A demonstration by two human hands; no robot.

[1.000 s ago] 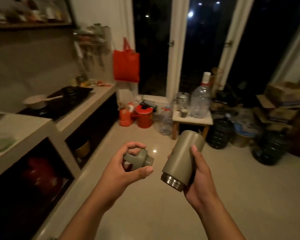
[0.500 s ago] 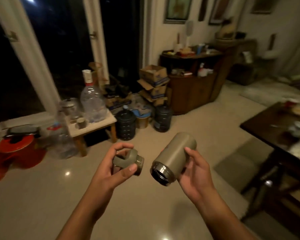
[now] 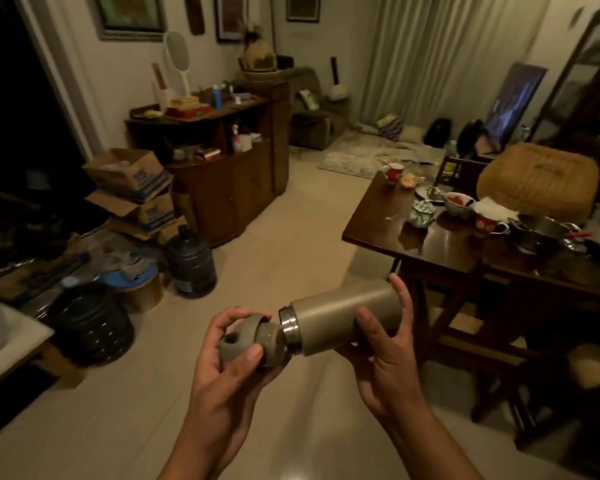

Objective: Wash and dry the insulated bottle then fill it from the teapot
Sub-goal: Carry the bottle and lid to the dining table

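Observation:
My right hand [image 3: 383, 358] grips the olive insulated bottle [image 3: 340, 318], which lies almost sideways with its steel neck pointing left. The matching lid [image 3: 253, 341] with its loop handle is held in my left hand [image 3: 222, 368], and its threaded end meets the bottle's steel mouth. A small green patterned teapot [image 3: 421, 213] stands on the dark wooden table [image 3: 440, 247] to the right, well beyond both hands.
On the table sit red mugs [image 3: 489, 225], bowls, steel pots [image 3: 541, 233] and a woven dome cover [image 3: 537, 180]. A wooden cabinet [image 3: 229, 181], cardboard boxes [image 3: 132, 174] and dark water jugs [image 3: 191, 268] line the left. Pale tiled floor lies between.
The view has swung right from the kitchen counter to the dining table. The bottle has turned sideways and the lid has come up against its mouth.

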